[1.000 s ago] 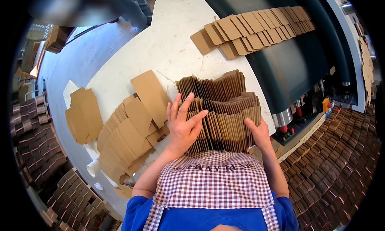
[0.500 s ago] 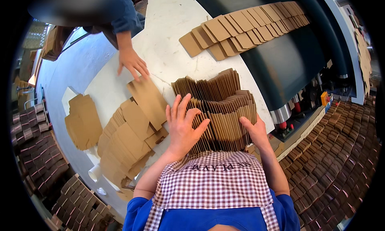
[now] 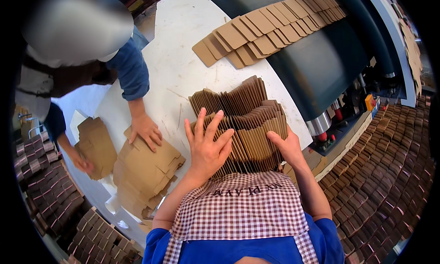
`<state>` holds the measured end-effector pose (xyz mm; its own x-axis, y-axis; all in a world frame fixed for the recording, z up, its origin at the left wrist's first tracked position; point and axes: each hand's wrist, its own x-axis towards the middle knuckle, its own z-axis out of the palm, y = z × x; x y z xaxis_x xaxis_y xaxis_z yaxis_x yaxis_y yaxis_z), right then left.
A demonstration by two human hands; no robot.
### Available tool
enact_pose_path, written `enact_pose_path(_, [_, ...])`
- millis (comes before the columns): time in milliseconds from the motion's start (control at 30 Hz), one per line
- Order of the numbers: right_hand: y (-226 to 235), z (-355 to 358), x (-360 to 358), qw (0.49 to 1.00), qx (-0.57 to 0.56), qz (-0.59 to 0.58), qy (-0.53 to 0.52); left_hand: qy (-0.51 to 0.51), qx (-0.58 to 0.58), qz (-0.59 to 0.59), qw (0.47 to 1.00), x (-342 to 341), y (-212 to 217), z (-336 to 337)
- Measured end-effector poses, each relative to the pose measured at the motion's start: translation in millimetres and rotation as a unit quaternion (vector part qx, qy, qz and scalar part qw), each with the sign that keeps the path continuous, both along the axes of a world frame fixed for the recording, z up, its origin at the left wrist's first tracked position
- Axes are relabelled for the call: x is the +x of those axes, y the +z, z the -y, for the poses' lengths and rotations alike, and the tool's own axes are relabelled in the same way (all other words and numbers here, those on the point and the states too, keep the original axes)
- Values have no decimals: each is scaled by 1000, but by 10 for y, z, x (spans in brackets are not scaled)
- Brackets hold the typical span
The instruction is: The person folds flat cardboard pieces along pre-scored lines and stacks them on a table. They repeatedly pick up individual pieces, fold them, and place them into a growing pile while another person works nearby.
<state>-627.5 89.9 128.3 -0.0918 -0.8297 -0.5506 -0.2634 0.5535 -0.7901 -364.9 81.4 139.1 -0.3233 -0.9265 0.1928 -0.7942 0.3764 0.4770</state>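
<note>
Against my checked apron, a thick row of folded cardboard boxes (image 3: 250,122) stands on edge on the white table. My left hand (image 3: 206,144) rests on the row's left side, its fingers stretched and spread. At the other end, my right hand (image 3: 288,147) holds the right side, with its thumb on the near face and its fingers mostly hidden behind. To the left, a co-worker's hand (image 3: 145,130) presses on a pile of flat cardboard blanks (image 3: 149,161). The co-worker's other hand (image 3: 81,163) is beside a smaller stack of blanks (image 3: 97,144).
Overlapping folded boxes (image 3: 270,27) lie across a dark conveyor belt (image 3: 316,71) and the white tabletop (image 3: 176,44). A metal roller end (image 3: 318,125) sits near my right hand. Bundled cardboard (image 3: 380,186) covers the floor at right, with more stacks (image 3: 98,234) at lower left.
The co-worker has leaned in; one hand moved nearer and the long blank now lies in line on the pile. Their other hand has appeared. My left fingers have spread and straightened.
</note>
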Motion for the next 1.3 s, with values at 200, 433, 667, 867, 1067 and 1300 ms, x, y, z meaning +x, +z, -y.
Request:
enact_pose_path(200, [43,39,-61,1000,-5,-7,6,5,19,-5,1000,-154,85,46])
enact_pose_path(433, [147,98,-132,1000,-9,8,12,20,36,-4,999,-326,177,140])
enact_pose_path(667, [138,128,-207,1000,-20,-2,23,6,23,-19,1000,-386,257,199])
enact_pose_path(867, [132,121,-186,1000,-19,18,8,-9,28,-28,999,-370,215,176])
enact_pose_path(1067, [234,169,-232,1000,-11,15,3,-12,3,-14,1000,-445,297,202])
enact_pose_path(1300, [355,224,-262,1000,-7,25,-6,-105,-38,29,993,-491,349,250])
